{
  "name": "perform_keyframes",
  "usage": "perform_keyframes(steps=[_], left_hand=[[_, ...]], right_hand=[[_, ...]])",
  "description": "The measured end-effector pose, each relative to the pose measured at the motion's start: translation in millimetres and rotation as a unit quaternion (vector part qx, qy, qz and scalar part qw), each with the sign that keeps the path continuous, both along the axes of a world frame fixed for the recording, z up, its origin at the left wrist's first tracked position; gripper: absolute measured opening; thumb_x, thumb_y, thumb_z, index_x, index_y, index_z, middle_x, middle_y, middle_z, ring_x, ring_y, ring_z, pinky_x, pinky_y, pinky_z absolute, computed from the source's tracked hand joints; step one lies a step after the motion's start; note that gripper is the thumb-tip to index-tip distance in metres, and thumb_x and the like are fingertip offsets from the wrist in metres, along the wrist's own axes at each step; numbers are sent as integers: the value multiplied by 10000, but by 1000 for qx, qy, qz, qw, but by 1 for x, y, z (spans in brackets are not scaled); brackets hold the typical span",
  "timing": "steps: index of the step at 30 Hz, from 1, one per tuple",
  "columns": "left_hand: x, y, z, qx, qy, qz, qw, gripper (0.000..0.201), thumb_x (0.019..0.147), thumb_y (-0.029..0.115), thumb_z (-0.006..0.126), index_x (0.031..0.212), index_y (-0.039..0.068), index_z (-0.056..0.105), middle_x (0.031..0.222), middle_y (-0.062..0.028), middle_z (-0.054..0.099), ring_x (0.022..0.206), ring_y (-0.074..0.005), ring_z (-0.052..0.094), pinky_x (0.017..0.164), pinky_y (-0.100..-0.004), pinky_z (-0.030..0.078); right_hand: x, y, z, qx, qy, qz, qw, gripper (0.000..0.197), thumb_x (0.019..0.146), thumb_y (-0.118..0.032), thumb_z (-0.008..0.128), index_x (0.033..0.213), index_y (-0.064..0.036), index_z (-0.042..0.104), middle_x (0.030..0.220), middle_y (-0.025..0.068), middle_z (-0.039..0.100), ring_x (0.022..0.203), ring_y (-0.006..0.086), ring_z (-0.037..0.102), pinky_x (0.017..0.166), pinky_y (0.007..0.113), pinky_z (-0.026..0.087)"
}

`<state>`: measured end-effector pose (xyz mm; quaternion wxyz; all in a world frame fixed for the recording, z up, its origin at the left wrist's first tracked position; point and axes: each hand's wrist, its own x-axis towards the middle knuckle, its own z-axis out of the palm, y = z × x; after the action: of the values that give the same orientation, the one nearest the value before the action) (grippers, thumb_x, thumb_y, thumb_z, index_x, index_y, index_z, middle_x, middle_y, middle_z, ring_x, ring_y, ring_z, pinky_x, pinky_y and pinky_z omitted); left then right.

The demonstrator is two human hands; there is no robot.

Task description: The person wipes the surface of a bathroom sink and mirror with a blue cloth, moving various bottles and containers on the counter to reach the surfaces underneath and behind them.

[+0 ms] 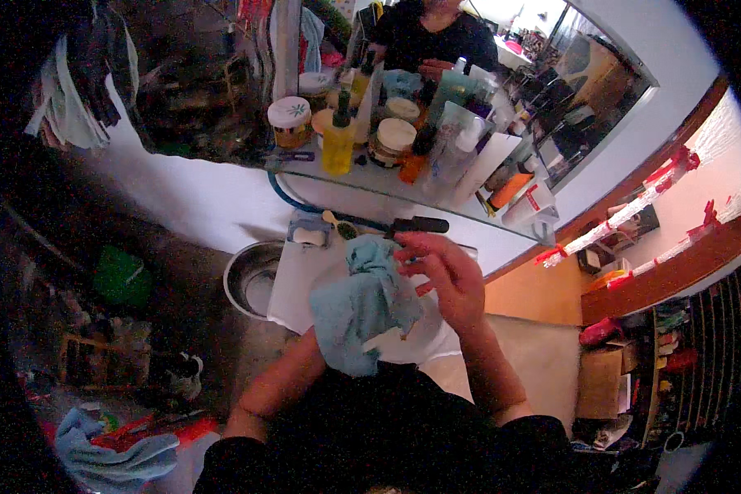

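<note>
A light blue cloth (358,305), which looks like a small towel, hangs in loose folds over the white washbasin (432,342). My left forearm (284,380) runs up beneath it, and the cloth covers my left hand, so its fingers are hidden. Beside the cloth's upper right edge is my right hand (453,280), its fingers apart and bent a little toward the cloth. I see nothing held in that hand; whether its fingertips touch the fabric I cannot tell.
Above the washbasin, a glass shelf (370,191) carries several jars and bottles, including a yellow pump bottle (337,146). A metal bowl (251,284) stands left of the washbasin. Behind the cloth lie a soap dish (307,230) and a brush (342,226). A mirror (543,123) reflects a person.
</note>
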<state>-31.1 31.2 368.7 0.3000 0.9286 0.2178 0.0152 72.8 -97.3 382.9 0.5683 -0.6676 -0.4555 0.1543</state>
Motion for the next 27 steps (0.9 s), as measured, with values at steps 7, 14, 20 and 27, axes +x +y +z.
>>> perform_keyframes(steps=[7, 14, 20, 27], left_hand=[[30, 15, -53, -508, -76, -21, 858, 394, 916, 281, 579, 1237, 54, 563, 1182, -144, 639, 1023, -253, 641, 821, -372, 532], [46, 21, -78, 243, -314, -194, 897, 516, 924, 263, 558, 1395, 71, 471, 1420, -177, 498, 1314, -320, 476, 1117, -432, 359], [9, 42, -84, -107, -234, -247, 934, 612, 890, 264, 693, 1413, 35, 472, 1414, -170, 527, 1328, -301, 486, 1138, -435, 355], [0, 55, -116, -517, -168, -23, 839, 592, 870, 276, 745, 1354, 9, 531, 1355, -139, 589, 1262, -265, 551, 1084, -428, 428]], right_hand=[[-1, 2, -22, 30, 96, -75, 992, 92, 998, -120, 525, 1024, -42, 567, 973, 41, 615, 798, 137, 587, 672, 250, 494], [26, -12, -40, -35, -89, -131, 987, 69, 985, -76, 519, 1033, -25, 518, 1025, 71, 607, 917, 148, 552, 813, 289, 473], [37, -30, -34, 85, 74, -253, 961, 120, 1033, -155, 459, 1017, -54, 523, 1004, 60, 619, 891, 123, 525, 831, 254, 422], [40, -54, -41, -173, 239, 4, 955, 446, 952, -182, 614, 1365, -80, 481, 1262, 79, 608, 1104, 215, 583, 969, 360, 457]])
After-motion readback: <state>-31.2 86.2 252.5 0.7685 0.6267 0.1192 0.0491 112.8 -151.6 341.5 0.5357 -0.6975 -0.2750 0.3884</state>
